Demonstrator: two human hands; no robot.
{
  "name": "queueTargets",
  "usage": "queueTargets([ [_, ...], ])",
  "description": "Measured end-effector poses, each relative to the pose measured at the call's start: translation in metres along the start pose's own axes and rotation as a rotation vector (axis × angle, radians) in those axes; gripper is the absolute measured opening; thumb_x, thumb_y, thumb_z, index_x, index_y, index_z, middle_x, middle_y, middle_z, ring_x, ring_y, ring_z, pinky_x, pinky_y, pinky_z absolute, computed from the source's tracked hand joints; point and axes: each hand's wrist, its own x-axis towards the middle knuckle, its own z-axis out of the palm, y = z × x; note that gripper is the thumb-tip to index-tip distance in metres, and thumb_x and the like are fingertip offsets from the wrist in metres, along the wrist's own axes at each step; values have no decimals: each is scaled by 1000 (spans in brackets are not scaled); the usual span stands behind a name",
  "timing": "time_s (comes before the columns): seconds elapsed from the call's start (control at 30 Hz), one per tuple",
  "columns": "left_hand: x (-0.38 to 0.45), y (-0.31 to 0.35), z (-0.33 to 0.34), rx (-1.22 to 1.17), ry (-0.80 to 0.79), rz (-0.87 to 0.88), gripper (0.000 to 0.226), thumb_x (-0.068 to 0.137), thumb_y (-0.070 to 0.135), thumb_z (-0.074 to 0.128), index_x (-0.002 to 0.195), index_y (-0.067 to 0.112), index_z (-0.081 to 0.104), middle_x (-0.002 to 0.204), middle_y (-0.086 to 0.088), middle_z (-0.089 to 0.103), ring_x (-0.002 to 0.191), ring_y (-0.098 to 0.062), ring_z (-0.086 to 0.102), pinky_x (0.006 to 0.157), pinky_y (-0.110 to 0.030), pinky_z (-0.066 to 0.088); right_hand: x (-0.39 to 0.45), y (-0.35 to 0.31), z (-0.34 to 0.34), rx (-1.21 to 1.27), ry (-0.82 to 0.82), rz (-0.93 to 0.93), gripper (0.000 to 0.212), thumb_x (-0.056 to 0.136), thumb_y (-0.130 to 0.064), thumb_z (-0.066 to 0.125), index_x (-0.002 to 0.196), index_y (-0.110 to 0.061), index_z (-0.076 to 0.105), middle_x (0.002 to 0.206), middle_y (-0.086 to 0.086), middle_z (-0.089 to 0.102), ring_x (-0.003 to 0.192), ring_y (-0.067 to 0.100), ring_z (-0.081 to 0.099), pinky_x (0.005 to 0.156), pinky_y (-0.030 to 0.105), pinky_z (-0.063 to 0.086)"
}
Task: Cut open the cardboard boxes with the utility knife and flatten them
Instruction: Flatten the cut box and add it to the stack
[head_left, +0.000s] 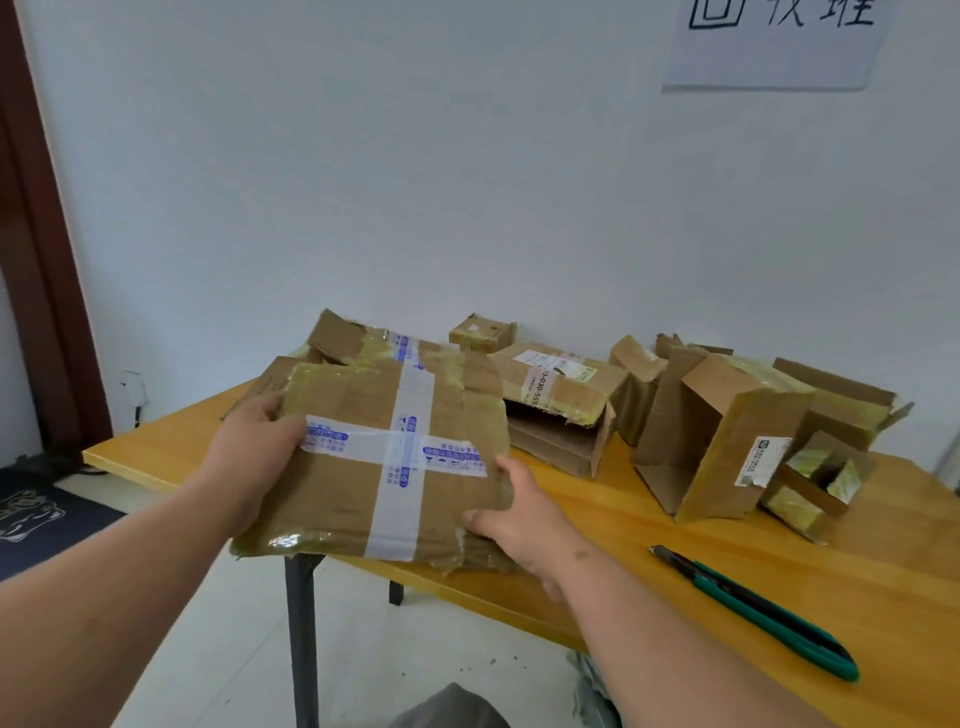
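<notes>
You're on flattening; your left hand (260, 441) and right hand (511, 512) grip the taped box (384, 457); next, grab the knife (753, 610) near right.

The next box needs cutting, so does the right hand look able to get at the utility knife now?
Probably yes, once it lets go: the right hand grips the flattened box, while the utility knife lies uncovered on the table beside that forearm.
</notes>
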Motion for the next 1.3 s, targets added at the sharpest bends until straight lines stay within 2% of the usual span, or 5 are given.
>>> queueTargets([
  [0.27,64,6,-30,154,96,124,37,95,20,49,130,32,53,90,6,64,80,-21,62,61,-33,47,61,-42,35,-155,36,-174,80,92,-9,65,154,-33,21,134,-3,56,108,15,58,75,24,52],
  [0.6,194,13,-20,502,87,207,77,93,10,51,156,24,9,143,-12,46,117,-35,52,94,-48,48,173,-82,56,-308,56,-350,60,92,-9,60,146,-27,39,128,0,53,115,18,51,91,29,47],
  [0.87,282,-12,33,935,-1,144,54,97,19,40,149,16,27,156,-8,17,134,-37,32,105,-45,35,242,-75,67,-720,104,-238,43,96,-28,51,138,-21,45,143,14,31,125,35,40,104,46,41],
  [1.03,297,-52,65,1106,-143,20,71,89,62,17,147,22,27,158,-2,17,142,-34,20,113,-56,24,263,-68,81,-936,-1,-403,48,99,-22,36,146,-20,41,166,11,-3,151,32,-2,121,50,-3],
  [1.3,290,-54,71,1136,-144,-18,98,76,88,24,154,31,10,162,7,9,148,-26,14,113,-60,21,277,-43,83,-789,-156,-308,59,103,-53,25,157,-31,16,167,-1,1,153,19,-2,123,52,1],
])
